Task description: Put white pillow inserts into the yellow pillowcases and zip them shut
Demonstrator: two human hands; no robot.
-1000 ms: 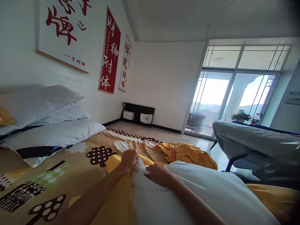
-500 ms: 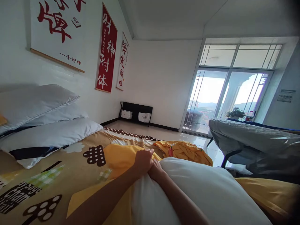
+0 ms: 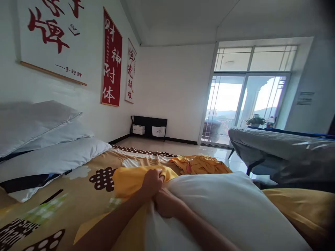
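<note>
A plump white pillow (image 3: pixel 225 205) lies on the bed in front of me, with a yellow pillowcase (image 3: pixel 128 183) along its left side. My left hand (image 3: pixel 152 183) is closed at the pillowcase's edge, gripping the yellow cloth. Right beside it, my right hand (image 3: pixel 167 203) is curled into a fist over the pillow's near left edge and holds a bunch of the white pillow. The two hands touch. Their fingertips are mostly hidden in the fabric.
Patterned brown bedding (image 3: pixel 83 198) covers the bed. White pillows (image 3: pixel 52 153) are stacked at the left by the wall. A crumpled yellow cloth (image 3: pixel 201 164) lies beyond the white pillow, and more yellow fabric (image 3: pixel 300 209) at right. A plastic-covered piece of furniture (image 3: pixel 274 150) stands farther right.
My right hand has shifted nearer and slightly left, its wrist now more bent over the pillow. My left hand stays on the pillowcase. The view has turned slightly.
</note>
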